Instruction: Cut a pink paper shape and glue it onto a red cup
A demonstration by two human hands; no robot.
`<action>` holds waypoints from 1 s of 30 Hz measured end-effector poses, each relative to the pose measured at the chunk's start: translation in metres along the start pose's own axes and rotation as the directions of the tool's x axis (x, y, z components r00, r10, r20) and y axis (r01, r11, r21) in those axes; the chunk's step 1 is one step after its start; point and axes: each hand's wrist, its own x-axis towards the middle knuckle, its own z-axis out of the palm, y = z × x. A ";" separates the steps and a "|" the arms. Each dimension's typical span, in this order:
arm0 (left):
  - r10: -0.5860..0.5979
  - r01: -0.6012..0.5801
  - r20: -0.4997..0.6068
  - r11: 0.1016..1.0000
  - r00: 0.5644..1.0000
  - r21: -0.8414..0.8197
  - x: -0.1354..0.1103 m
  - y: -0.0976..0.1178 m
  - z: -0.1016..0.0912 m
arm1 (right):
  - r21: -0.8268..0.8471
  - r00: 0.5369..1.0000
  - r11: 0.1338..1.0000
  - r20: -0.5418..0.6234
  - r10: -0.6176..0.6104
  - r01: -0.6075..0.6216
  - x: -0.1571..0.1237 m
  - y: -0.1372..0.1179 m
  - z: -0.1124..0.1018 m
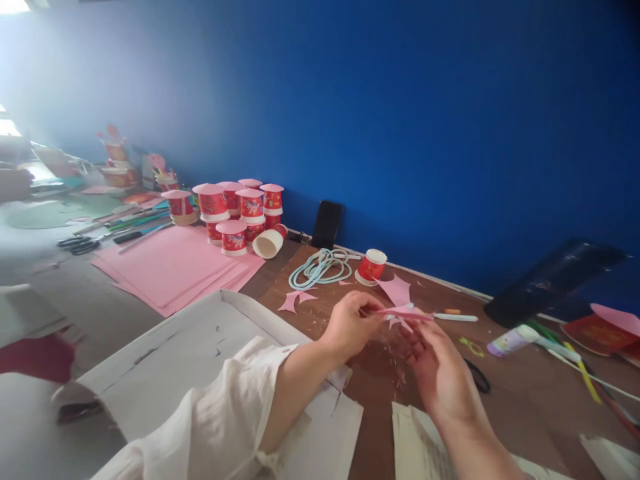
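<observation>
Bench (520, 393), cup (371, 270) at 11 o'clock; pinching paper (397, 311) in closed left grip (353, 327) and looser right grip (440, 360); best kept level.

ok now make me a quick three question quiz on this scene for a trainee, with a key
1. What colour is the paper held between the left hand and the right hand?

2. True or false: the phone stands propped up by the blue wall.

3. Which lies between the tipped cup and the upright red cup just beyond the hands?
a) scissors
b) coiled cord
c) black tube

Key: 1. Pink. 2. True. 3. b, the coiled cord.
</observation>
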 end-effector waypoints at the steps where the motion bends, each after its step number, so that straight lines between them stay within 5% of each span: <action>1: 0.190 -0.185 -0.044 0.977 0.981 0.106 0.001 -0.002 -0.002 | 0.108 0.998 0.992 -0.001 0.060 -0.060 0.001 -0.003 -0.002; 4: 0.574 -0.524 -0.036 0.769 0.818 0.365 0.001 -0.007 -0.006 | 0.308 0.969 0.919 0.064 0.239 -0.247 0.001 -0.009 -0.006; 8: 0.672 -0.604 0.041 0.636 0.740 0.480 -0.003 -0.009 -0.005 | 0.350 0.954 0.887 0.119 0.276 -0.301 0.001 -0.009 -0.006; 11: 0.628 -0.558 0.036 0.661 0.777 0.501 0.002 -0.010 -0.004 | 0.382 0.963 0.885 0.066 0.261 -0.266 0.006 -0.006 -0.009; 13: 0.513 -0.409 -0.091 0.768 0.853 0.492 0.017 -0.009 -0.005 | 0.439 0.966 0.868 0.006 0.257 -0.233 0.012 -0.005 -0.014; 15: 0.266 -0.147 -0.259 0.903 0.929 0.403 0.042 -0.006 -0.008 | 0.504 0.966 0.840 -0.040 0.256 -0.202 0.017 -0.005 -0.020; 17: -0.003 0.083 -0.278 0.957 0.961 0.277 0.069 0.000 -0.009 | 0.551 0.966 0.814 -0.056 0.254 -0.182 0.022 -0.005 -0.024; 22: -0.182 0.242 -0.216 0.923 0.959 0.298 0.116 0.002 0.007 | 0.571 0.970 0.797 -0.007 0.244 -0.196 0.026 -0.003 -0.028; 30: -0.152 0.237 -0.285 0.925 0.947 0.297 0.132 -0.031 0.033 | 0.554 0.972 0.813 -0.026 0.233 -0.180 0.033 0.002 -0.034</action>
